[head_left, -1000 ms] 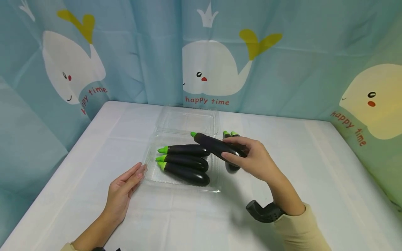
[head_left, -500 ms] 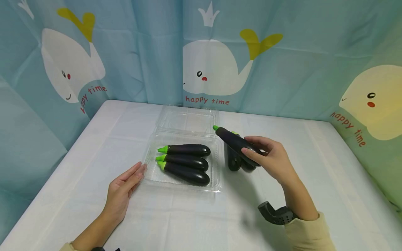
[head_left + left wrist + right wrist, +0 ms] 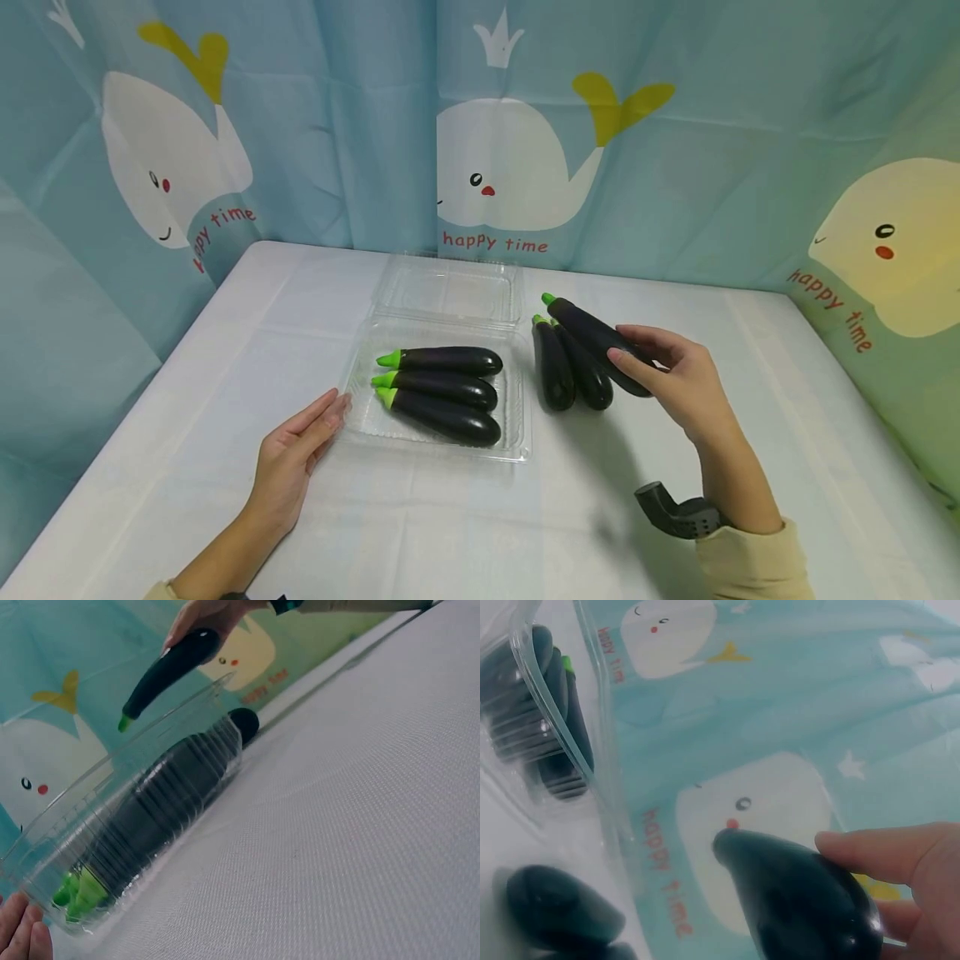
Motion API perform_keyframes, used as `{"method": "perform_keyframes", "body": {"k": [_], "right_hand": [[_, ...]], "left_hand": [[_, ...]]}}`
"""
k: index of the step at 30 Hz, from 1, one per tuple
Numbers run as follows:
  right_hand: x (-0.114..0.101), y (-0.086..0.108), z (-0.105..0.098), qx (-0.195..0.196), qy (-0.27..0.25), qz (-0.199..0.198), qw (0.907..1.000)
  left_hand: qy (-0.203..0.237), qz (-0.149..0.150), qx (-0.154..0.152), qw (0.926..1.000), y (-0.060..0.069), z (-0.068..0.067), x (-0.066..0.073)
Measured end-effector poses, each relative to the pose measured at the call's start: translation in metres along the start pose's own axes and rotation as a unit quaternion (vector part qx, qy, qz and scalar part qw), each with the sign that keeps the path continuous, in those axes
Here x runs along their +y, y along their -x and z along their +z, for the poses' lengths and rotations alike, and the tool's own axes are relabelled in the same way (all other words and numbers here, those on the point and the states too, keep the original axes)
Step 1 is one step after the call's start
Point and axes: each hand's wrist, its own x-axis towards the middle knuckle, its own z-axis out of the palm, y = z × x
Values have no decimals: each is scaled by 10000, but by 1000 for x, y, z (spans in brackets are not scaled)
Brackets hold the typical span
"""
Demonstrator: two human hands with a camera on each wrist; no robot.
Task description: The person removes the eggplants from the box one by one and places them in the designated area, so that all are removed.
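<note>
My right hand (image 3: 678, 375) holds an eggplant (image 3: 596, 337) by its thick end, thumb on the near side, its green stem pointing to the far left. Below it two more eggplants (image 3: 553, 367) lie side by side on the table. Three eggplants (image 3: 442, 400) rest in the base of a clear plastic clamshell container (image 3: 517, 433), stems to the left. With fairly straight fingers, my left hand (image 3: 296, 454) touches the container's left edge. In the left wrist view its fingertips (image 3: 22, 930) show at the container's corner. The right wrist view shows the held eggplant (image 3: 802, 900) close up.
The container's lid (image 3: 450, 287) lies folded back toward the curtain (image 3: 360, 125). A white cloth (image 3: 420, 533) covers the table. Whale-printed curtain surrounds its far side and both flanks.
My right hand has carried its eggplant rightward, away from the container's right side, uncovering the two eggplants on the table. The left hand and the container have stayed put.
</note>
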Motion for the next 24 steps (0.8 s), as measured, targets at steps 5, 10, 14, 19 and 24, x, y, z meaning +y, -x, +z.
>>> {"method": "perform_keyframes", "body": {"k": [5,10,14,19,24], "right_hand": [[4,-2,-3,109,147,89,9998],[13,-8,-4,181,260,333,9989],[20,-11,-4,230,259,544,9979],[31,-15,-3,330,34,669,9972],[46,-19,0,481,20,860,9951]], "left_hand": [[-30,-27,15,10000,1,0,0],[-32,-6,1,10000,1,0,1],[-20,6,-6,10000,1,0,0],[-44,-2,-28,10000,1,0,0],[-24,12,-57,10000,1,0,0]]}}
